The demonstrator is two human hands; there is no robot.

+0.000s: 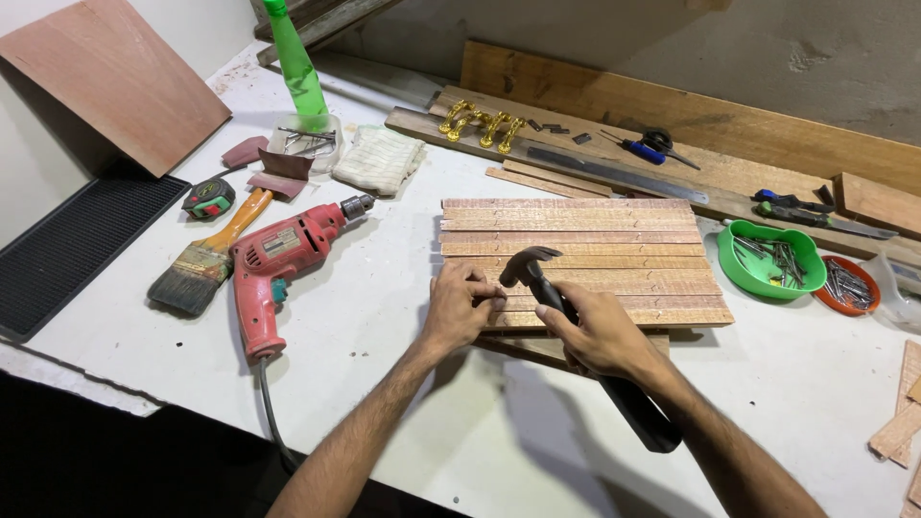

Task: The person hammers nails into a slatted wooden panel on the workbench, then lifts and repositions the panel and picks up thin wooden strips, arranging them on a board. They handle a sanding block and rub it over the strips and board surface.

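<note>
My right hand (pixel 600 336) grips hammer (pixel 576 326), head raised over slats (pixel 585 259) mid-bench. Left hand (pixel 460 309) pinched at slat edge, probably on a nail, can't confirm. Looks early: no driven nails visible.

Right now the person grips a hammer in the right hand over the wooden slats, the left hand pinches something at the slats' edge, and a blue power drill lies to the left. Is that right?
Not quite: the power drill is red, not blue, as the head view shows. The rest holds: the right hand grips the hammer over the wooden slats, and the left hand pinches something small at their edge.
</note>
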